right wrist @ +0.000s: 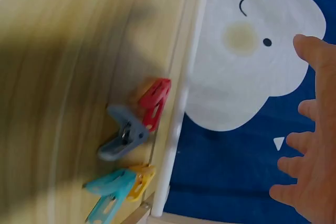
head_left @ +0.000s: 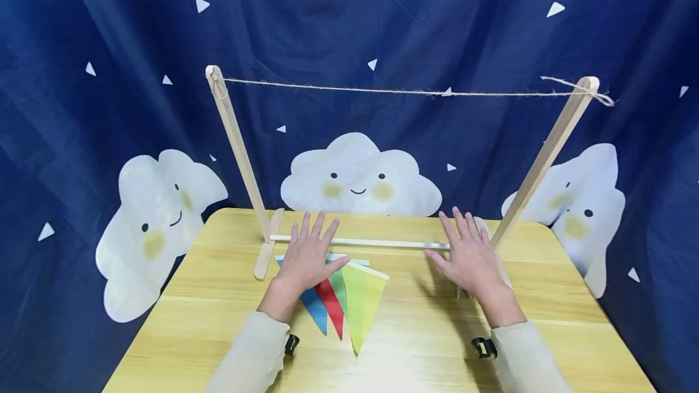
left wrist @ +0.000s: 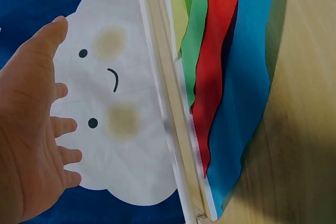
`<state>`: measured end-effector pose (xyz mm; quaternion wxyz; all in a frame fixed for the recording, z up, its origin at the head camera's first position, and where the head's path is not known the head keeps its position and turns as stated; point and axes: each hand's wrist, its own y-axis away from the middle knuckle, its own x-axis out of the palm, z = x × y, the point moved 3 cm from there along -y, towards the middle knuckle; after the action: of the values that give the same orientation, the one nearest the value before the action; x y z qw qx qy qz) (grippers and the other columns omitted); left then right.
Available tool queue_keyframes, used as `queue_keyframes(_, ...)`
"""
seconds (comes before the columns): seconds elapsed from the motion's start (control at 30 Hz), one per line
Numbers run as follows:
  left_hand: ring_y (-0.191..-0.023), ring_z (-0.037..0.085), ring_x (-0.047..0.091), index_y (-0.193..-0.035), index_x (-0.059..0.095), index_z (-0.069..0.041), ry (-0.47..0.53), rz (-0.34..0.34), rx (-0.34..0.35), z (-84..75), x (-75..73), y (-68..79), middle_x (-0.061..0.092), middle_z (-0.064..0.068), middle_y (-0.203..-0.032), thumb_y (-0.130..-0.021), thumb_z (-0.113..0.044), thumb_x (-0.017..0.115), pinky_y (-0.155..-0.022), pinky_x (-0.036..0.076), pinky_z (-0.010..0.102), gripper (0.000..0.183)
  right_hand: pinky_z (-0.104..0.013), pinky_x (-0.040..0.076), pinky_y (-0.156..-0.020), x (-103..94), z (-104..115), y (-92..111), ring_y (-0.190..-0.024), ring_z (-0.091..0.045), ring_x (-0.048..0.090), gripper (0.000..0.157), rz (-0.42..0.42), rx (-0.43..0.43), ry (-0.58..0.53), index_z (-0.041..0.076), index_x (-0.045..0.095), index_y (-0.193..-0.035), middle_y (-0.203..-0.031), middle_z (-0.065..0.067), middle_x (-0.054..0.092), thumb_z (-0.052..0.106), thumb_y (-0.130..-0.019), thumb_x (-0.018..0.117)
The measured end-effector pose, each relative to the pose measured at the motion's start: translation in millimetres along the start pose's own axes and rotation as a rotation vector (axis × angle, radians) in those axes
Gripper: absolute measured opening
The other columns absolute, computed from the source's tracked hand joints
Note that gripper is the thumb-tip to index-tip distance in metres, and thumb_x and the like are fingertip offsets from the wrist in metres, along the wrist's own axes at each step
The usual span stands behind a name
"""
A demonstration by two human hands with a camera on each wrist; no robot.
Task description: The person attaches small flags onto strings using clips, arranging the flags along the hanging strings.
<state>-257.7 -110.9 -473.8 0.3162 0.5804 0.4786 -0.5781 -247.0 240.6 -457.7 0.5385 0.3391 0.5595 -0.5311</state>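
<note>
My left hand hovers with fingers spread over a fanned pile of triangular pennants. The yellow pennant lies to the right, then green, the red pennant and the blue pennant, all with white top edges. In the left wrist view that hand holds nothing. My right hand, also spread and empty, is over the right end of the white crossbar. Under it, mostly hidden in the head view, several clothespins lie on the table: a red clothespin, a grey clothespin and a teal clothespin among them.
A wooden frame stands at the back of the table, with a left post and a right post leaning outward. Twine is tied between their tops. Behind hangs a dark blue curtain with smiling clouds.
</note>
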Motion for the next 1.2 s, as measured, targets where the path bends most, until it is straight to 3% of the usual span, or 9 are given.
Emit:
queue_keyframes(0.3,-0.158,0.046,0.008,-0.166,0.022,-0.025,-0.008,0.041,0.025,-1.0,-2.6,-0.7,0.013,0.013,-0.173,-0.095,-0.074,0.049,-0.125,0.015,0.065,0.090,-0.070,0.028,-0.117,1.0,-13.8,8.6,-0.152,-0.050,0.025,0.093,-0.059,-0.019,-0.072,0.010,0.027,-0.163,-0.166,-0.026,0.027,0.060,-0.094,0.065)
queue_keyframes(0.47,-0.157,0.047,0.015,-0.165,0.025,-0.023,-0.011,0.036,0.041,0.1,-2.9,0.2,0.020,0.016,-0.172,-0.096,-0.072,0.051,-0.125,0.017,0.065,0.089,-0.066,0.035,-0.114,4.1,-21.8,14.5,-0.151,-0.049,0.029,0.093,-0.094,-0.030,-0.124,0.010,0.028,-0.163,-0.165,-0.026,0.029,0.055,-0.092,0.070)
queue_keyframes(0.77,-0.154,0.048,0.026,-0.163,0.032,-0.019,0.039,0.052,0.087,-1.9,-1.0,4.7,0.030,0.018,-0.168,-0.097,-0.066,0.056,-0.123,0.024,0.065,0.085,-0.065,0.043,-0.107,10.7,-33.5,30.5,-0.141,-0.049,0.044,0.086,-0.169,-0.099,-0.101,0.004,0.038,-0.158,-0.157,-0.028,0.043,0.049,-0.093,0.072)
queue_keyframes(1.2,-0.151,0.040,0.036,-0.160,0.038,-0.017,0.146,0.082,0.105,-5.4,13.1,6.8,0.039,0.014,-0.164,-0.097,-0.055,0.066,-0.123,0.030,0.056,0.080,-0.071,0.040,-0.104,15.5,-54.4,53.0,-0.141,-0.050,0.043,0.085,-0.107,-0.044,-0.236,0.008,0.034,-0.160,-0.162,-0.023,0.038,0.039,-0.093,0.075)
